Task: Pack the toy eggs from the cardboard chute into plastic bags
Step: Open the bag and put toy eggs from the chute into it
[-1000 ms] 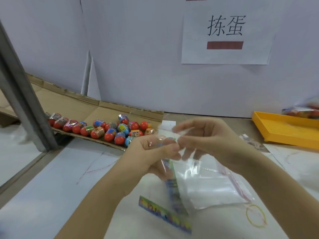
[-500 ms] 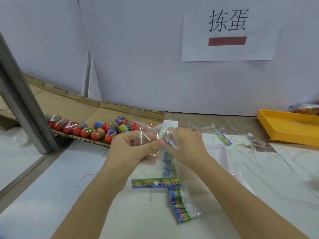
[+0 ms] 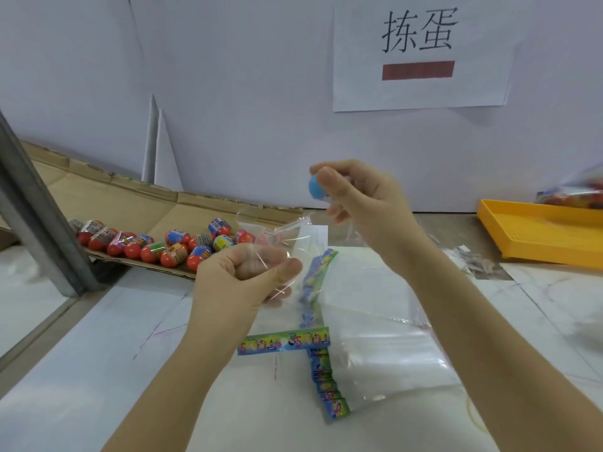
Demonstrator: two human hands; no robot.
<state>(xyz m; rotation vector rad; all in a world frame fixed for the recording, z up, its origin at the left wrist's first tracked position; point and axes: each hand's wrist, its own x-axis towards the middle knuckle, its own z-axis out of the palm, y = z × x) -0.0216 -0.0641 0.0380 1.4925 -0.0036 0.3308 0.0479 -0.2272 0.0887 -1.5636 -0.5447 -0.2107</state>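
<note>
Egg up, bag held

My right hand (image 3: 365, 203) has left the plastic bag (image 3: 283, 235); its fingers (image 3: 329, 177) now pinch a blue toy egg (image 3: 314, 188) over the worktop's (image 3: 98, 370) far edge. My left hand (image 3: 241, 275) grips the bag. The sign (image 3: 417, 93) reads 拣蛋.

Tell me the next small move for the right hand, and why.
Probably bring the right hand down and leftward to slip the blue toy egg into the clear plastic bag. The egg is pinched above the bag, and the left hand grips the bag just below it. Whether the bag's mouth is fully open is unclear.
</note>
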